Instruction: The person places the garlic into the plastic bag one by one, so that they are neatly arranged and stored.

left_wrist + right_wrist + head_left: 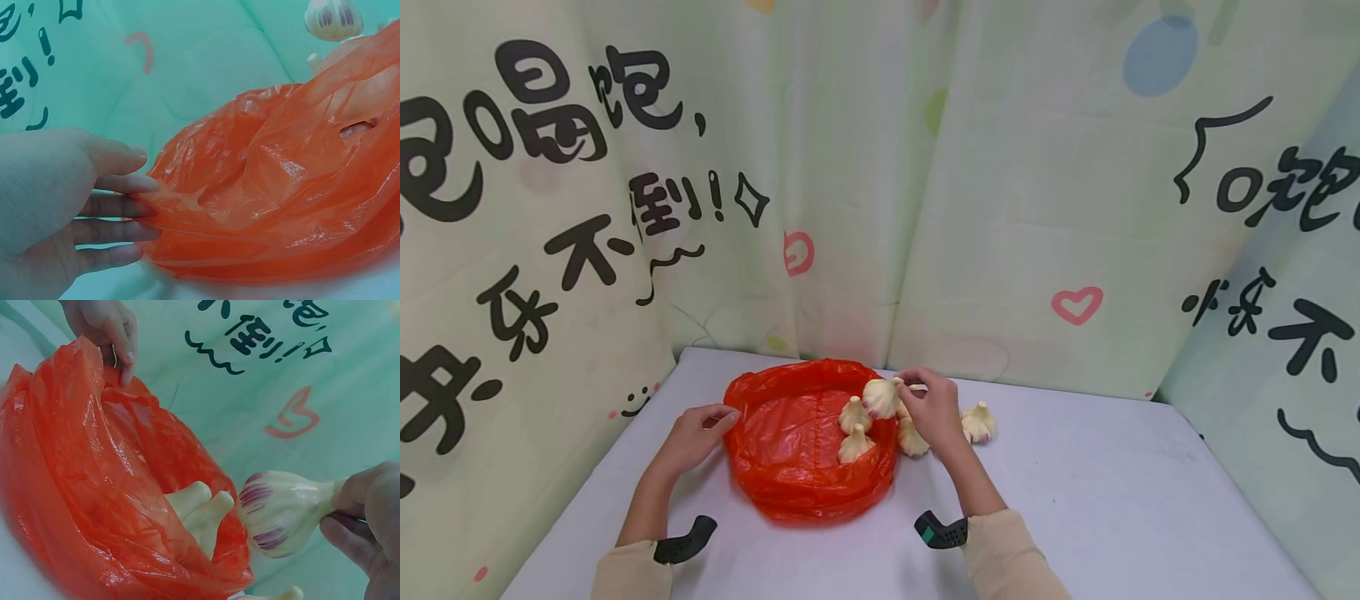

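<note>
A red plastic bag [790, 433] stands with its mouth spread wide. At its left rim, my left hand [698, 433] holds the edge, thumb and fingertips against the plastic [169, 203]. My right hand [934, 408] pinches a garlic bulb [281, 512] by its stem, above the bag's right rim. The bulb is cream with purple streaks and its round end faces the bag. Inside the bag, along the right side, sit two other garlic bulbs [855, 444]. Just outside the right rim, partly hidden under my right hand, lies more garlic [913, 438].
Another garlic bulb [980, 423] rests on the white table [1112, 500], right of my right hand. A pale printed curtain [1000, 208] with black characters hangs behind and along both sides of the table.
</note>
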Tool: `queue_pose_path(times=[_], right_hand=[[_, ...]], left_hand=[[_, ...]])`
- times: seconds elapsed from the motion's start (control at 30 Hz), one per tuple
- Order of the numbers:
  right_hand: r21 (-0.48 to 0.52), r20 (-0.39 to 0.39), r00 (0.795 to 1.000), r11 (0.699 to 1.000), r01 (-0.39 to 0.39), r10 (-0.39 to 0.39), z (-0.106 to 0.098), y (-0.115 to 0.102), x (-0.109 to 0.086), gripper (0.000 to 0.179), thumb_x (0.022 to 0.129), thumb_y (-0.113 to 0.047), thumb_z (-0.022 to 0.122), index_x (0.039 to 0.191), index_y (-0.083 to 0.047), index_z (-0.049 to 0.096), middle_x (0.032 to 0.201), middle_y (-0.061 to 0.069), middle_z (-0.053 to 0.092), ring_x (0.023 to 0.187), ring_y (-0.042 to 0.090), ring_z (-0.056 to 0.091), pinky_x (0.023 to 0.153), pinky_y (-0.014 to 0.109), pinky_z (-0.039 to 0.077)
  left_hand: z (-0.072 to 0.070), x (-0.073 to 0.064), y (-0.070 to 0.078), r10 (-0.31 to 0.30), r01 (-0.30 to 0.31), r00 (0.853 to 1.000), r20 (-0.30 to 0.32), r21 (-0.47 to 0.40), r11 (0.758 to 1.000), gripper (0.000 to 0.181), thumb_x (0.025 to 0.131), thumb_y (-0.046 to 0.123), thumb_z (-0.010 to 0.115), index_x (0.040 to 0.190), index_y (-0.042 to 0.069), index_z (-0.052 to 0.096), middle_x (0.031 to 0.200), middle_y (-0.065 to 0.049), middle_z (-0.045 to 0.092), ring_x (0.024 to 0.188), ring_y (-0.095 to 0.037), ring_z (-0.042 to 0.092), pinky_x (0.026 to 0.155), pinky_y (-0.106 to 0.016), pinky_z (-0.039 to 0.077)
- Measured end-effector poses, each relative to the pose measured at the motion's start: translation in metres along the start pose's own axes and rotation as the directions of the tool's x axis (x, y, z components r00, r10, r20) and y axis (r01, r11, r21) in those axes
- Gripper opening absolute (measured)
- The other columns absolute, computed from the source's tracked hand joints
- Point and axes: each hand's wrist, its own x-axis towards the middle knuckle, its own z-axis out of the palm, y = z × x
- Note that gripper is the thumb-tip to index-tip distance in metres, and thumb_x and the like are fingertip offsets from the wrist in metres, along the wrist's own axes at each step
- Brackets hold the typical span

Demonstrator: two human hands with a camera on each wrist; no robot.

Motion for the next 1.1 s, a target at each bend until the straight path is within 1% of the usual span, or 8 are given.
queue_pose_path(times=[0.17,0.5,0.73,0.93,1.1], right_hand=[[0.012,-0.009,1.000,1.000,-0.011,0.011,0.002,-0.003,0.005,0.008,0.088,-0.005,0.068,0.095,-0.004,0.072,0.091,0.011,0.072,0.089,0.023,0.069,0.079,0.033,0.059],[-0.001,-0.026,0.999,0.999,0.034,-0.034,0.007,-0.005,0.012,0.007,0.087,-0.003,0.068,0.091,-0.001,0.072,0.089,0.015,0.071,0.086,0.026,0.068,0.079,0.037,0.060],[-0.011,-0.018,0.999,0.999,0.038,-0.038,0.009,-0.005,0.015,0.007,0.086,-0.002,0.068,0.092,-0.001,0.072,0.090,0.016,0.071,0.087,0.029,0.070,0.077,0.038,0.060],[-0.048,0.013,1.000,0.999,-0.001,0.001,0.011,-0.006,0.018,0.010,0.087,-0.003,0.068,0.096,-0.001,0.072,0.094,0.016,0.072,0.092,0.029,0.069,0.080,0.038,0.059],[-0.047,0.027,0.999,0.999,-0.026,0.027,0.013,-0.007,0.019,0.010,0.088,-0.004,0.068,0.097,-0.002,0.072,0.096,0.015,0.072,0.094,0.029,0.069,0.081,0.039,0.059]], left_hand=[[0.000,-0.001,0.000,-0.002,0.002,1.000,-0.003,-0.001,1.000,0.044,0.098,0.035,0.054,0.129,0.005,0.059,0.124,-0.017,0.062,0.113,-0.031,0.056,0.089,-0.041,0.057],[-0.002,-0.001,0.001,-0.002,0.002,1.000,-0.001,-0.007,1.000,0.045,0.098,0.037,0.053,0.129,0.005,0.059,0.124,-0.017,0.062,0.114,-0.031,0.056,0.090,-0.042,0.056],[-0.002,-0.002,0.002,-0.002,0.002,1.000,0.001,-0.009,1.000,0.045,0.098,0.038,0.053,0.129,0.005,0.059,0.125,-0.017,0.062,0.115,-0.031,0.056,0.091,-0.042,0.056],[-0.001,-0.002,0.002,-0.010,0.010,1.000,-0.001,-0.018,1.000,0.045,0.098,0.037,0.053,0.129,0.005,0.059,0.125,-0.017,0.062,0.114,-0.030,0.056,0.090,-0.042,0.056],[-0.001,-0.002,0.003,-0.011,0.011,1.000,-0.002,-0.024,1.000,0.045,0.098,0.038,0.053,0.128,0.006,0.060,0.125,-0.016,0.062,0.114,-0.031,0.056,0.091,-0.042,0.056]])
